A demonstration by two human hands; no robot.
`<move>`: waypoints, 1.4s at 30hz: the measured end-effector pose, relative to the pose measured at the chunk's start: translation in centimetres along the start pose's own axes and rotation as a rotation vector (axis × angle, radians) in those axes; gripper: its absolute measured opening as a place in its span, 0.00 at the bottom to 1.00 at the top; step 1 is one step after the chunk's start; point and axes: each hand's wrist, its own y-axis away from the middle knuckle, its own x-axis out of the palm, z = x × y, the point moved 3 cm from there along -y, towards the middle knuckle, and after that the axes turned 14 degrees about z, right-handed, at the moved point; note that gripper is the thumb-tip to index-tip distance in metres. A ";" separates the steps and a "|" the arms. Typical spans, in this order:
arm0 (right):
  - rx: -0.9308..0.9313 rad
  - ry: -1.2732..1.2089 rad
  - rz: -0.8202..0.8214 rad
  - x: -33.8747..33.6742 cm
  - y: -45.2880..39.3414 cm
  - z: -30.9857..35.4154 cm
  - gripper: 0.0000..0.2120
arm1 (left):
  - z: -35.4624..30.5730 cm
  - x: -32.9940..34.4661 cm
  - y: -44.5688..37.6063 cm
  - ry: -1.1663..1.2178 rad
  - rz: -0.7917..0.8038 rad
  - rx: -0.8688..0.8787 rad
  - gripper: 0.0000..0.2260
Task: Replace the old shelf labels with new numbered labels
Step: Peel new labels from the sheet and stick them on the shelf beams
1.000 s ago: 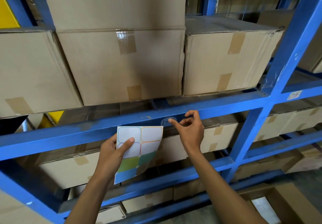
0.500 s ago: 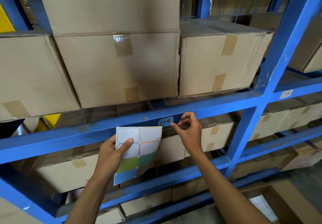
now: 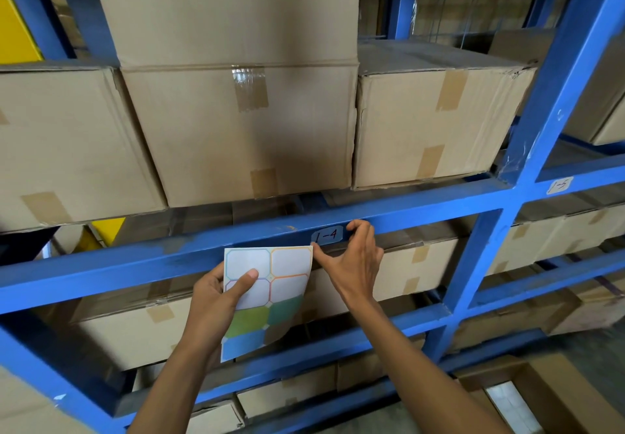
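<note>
A small bluish label [image 3: 327, 235] marked "1-4" is stuck on the front of the blue shelf beam [image 3: 203, 247]. My right hand [image 3: 355, 264] is at it, with the thumb tip touching its lower left corner and a fingertip on its right edge. Just left and below, my left hand [image 3: 213, 301] holds a sheet of stickers [image 3: 267, 295] upright, thumb pressed on its front. The sheet has white, colour-bordered labels on top and green and blue ones below. Another handwritten label [image 3: 559, 185] is stuck on the beam to the right.
Taped cardboard boxes [image 3: 236, 129] fill the shelf above the beam, and more boxes [image 3: 135, 332] sit on the lower shelves. A blue upright post [image 3: 541, 122] rises at the right. An open carton [image 3: 541, 396] stands on the floor at the bottom right.
My right fingertip came off the label, uncovering the "1-4" writing, and thumb and finger now sit at its edges. The left hand keeps the sheet in the same place.
</note>
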 end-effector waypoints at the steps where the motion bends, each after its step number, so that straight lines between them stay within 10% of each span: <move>1: 0.013 -0.003 -0.004 -0.1 0.0 0.2 0.32 | 0.0 -0.1 0.1 0.001 0.002 0.001 0.07; 15: 0.152 0.026 0.089 -2.0 -0.9 0.6 0.37 | 0.4 1.0 0.3 0.004 0.048 -0.019 0.06; 25: 0.234 -0.717 0.705 -6.1 4.9 -5.6 0.22 | 1.6 8.1 -1.0 -0.014 0.219 -0.046 0.04; 29: 0.370 -0.877 0.647 -10.3 8.0 -8.4 0.32 | 1.6 12.9 -1.1 0.001 0.304 -0.066 0.06; 42: 0.528 -0.773 0.053 -30.8 18.8 -18.4 0.10 | 4.4 36.3 4.4 -0.013 0.874 -0.163 0.11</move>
